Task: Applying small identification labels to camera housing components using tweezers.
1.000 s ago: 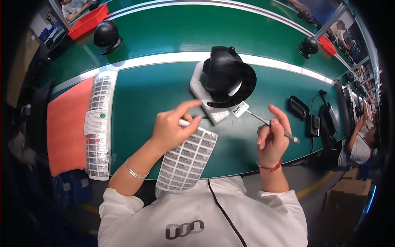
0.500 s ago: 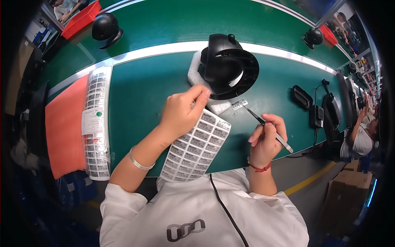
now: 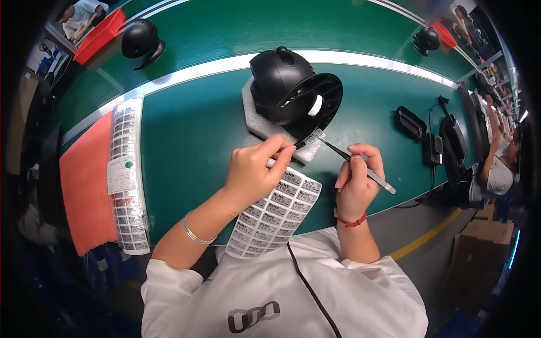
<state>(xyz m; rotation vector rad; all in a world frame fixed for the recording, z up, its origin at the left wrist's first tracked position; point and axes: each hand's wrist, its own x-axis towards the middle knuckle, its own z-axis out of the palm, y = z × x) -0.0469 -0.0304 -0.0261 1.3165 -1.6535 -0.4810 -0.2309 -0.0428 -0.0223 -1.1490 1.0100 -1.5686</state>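
My left hand (image 3: 256, 172) is closed on a white sheet of silver-grey labels (image 3: 267, 217), which hangs down toward my shirt. Its pinched fingertips also meet the near rim of a black rounded plastic housing (image 3: 282, 84). That housing has a wide flared base and leans on a white foam pad (image 3: 252, 115). In my right hand (image 3: 359, 183) are dark-tipped tweezers (image 3: 369, 173), pinched between thumb and fingers. A single small label (image 3: 313, 138) is at their tips, by the housing's near rim; whether it touches the rim I cannot tell.
On the left lie an orange-red sheet (image 3: 84, 186) and a plastic-wrapped stack of labels (image 3: 125, 219). Black devices with a cable (image 3: 434, 149) sit at the right. Beyond the white strip stand more black housings (image 3: 141, 42) and a red bin (image 3: 100, 36). Other people work farther off.
The housing has turned and tipped, its flared base facing more to the right. My right hand has brought the tweezers and label left and up to its rim. The label sheet shifted slightly right.
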